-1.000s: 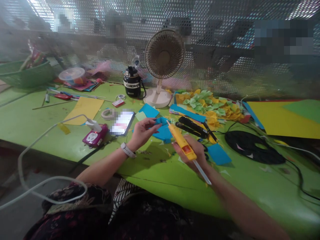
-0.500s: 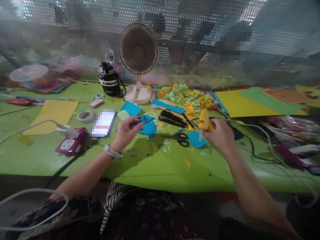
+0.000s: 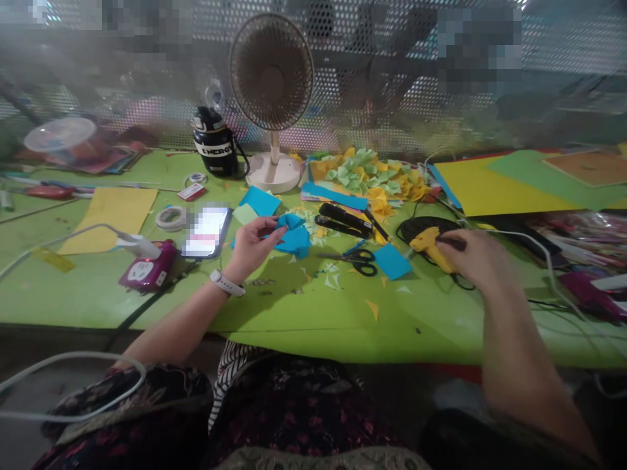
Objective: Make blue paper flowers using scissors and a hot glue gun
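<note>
The left hand pinches a folded piece of blue paper between thumb and fingertips, with more blue paper lying just beneath it. The right hand has its fingers closed around a yellow glue gun, over the near part of a round black pad. Whether the gun touches the pad or hangs just above it, I cannot tell. The yellow body slants from upper left down to lower right; blur hides which end is the nozzle.

The two hands are well apart, so the folded paper lies well to the left of the gun. Between them are scissors, lying roughly left to right with the blades toward the left hand and the handle rings toward the right, and a flat blue square, nearer the right hand.

Beyond these on the green table lies a black stapler, then a heap of yellow and green paper petals. Left of the left hand are a phone, a tape roll and a purple power socket. A fan and a black bottle stand at the back.
</note>
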`<state>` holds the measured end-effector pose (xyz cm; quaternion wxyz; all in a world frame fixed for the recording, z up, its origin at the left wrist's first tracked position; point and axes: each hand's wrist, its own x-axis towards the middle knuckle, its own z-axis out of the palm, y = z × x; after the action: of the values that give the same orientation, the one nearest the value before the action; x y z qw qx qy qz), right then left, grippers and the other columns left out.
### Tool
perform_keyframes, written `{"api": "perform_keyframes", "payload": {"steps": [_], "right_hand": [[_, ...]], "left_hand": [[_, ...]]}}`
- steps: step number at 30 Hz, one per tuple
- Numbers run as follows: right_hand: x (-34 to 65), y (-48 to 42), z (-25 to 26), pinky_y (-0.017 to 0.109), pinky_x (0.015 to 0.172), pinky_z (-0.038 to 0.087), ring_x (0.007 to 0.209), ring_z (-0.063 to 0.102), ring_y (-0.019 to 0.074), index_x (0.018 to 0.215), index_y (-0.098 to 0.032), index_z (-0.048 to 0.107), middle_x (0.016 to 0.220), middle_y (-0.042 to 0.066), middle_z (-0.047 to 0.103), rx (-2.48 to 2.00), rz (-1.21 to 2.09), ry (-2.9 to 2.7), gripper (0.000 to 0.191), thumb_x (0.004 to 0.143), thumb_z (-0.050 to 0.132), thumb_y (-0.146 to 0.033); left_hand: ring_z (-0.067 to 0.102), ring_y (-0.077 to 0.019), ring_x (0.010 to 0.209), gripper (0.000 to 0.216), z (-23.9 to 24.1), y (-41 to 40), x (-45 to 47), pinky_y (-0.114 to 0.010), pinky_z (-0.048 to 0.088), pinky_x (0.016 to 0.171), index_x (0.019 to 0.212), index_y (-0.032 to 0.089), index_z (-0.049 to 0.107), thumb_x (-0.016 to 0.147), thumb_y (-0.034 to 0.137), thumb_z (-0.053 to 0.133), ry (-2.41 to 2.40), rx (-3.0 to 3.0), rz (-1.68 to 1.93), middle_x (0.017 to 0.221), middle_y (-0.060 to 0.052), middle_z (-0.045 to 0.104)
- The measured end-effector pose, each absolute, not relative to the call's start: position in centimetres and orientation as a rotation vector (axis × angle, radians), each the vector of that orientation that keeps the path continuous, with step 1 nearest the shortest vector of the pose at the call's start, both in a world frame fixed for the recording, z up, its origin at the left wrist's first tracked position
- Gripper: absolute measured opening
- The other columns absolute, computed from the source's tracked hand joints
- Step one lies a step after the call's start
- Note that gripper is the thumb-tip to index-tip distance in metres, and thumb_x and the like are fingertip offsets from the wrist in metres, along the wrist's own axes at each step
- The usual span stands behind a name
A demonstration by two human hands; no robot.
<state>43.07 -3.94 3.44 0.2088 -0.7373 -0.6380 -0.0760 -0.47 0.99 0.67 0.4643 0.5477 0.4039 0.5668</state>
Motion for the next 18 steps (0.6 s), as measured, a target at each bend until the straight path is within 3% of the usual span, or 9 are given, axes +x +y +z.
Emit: {"api": "perform_keyframes", "payload": {"steps": [2,5,9,14,18], "right_hand": [[40.0,-4.3,4.9,0.043,0.072,0.043,0.082,0.062,0.0285,0.084,-0.023,0.068,0.089,0.014,0.068,-1.873,-0.188,-1.855,0.018,0.09,0.056,-0.035],[34.2,-4.3,6.2,0.038,0.072,0.046,0.077,0.063,0.0226,0.085,-0.022,0.071,0.091,0.01,0.07,-1.664,0.145,-2.081,0.016,0.09,0.061,-0.033],[27.4,-3.9,6.0,0.033,0.073,0.045,0.086,0.065,0.0207,0.09,-0.023,0.071,0.097,0.005,0.072,-1.47,0.468,-2.482,0.012,0.092,0.06,-0.027],[23.7,-3.2,4.7,0.028,0.064,0.039,0.086,0.064,0.0202,0.096,-0.021,0.069,0.097,0.006,0.071,-1.417,0.48,-2.718,0.009,0.089,0.064,-0.02],[23.2,-2.8,3.5,0.028,0.064,0.039,0.082,0.063,0.0195,0.086,-0.019,0.068,0.093,0.007,0.069,-1.413,0.47,-2.731,0.007,0.088,0.062,-0.016]], "left_hand": [[0.068,-0.0103,0.068,0.031,0.6,1.0,-0.4,-0.024,0.067,0.063,0.076,0.014,0.067,0.067,0.039,0.084,0.998,1.343,1.386,0.098,-0.007,0.072],[0.068,-0.0103,0.069,0.032,0.6,1.1,-0.5,-0.024,0.067,0.064,0.076,0.013,0.066,0.068,0.039,0.083,1.018,1.36,1.385,0.099,-0.008,0.072],[0.068,-0.0108,0.069,0.031,0.3,1.3,-0.7,-0.024,0.066,0.064,0.078,0.014,0.067,0.07,0.039,0.082,1.042,1.402,1.363,0.096,-0.006,0.072],[0.07,-0.013,0.072,0.03,-0.4,1.5,-0.7,-0.026,0.066,0.063,0.08,0.014,0.067,0.071,0.039,0.081,1.05,1.447,1.357,0.099,-0.008,0.072],[0.072,-0.0176,0.082,0.029,-0.4,1.3,-0.6,-0.029,0.066,0.066,0.082,0.013,0.068,0.074,0.039,0.078,1.054,1.526,1.345,0.103,-0.011,0.071]]}}
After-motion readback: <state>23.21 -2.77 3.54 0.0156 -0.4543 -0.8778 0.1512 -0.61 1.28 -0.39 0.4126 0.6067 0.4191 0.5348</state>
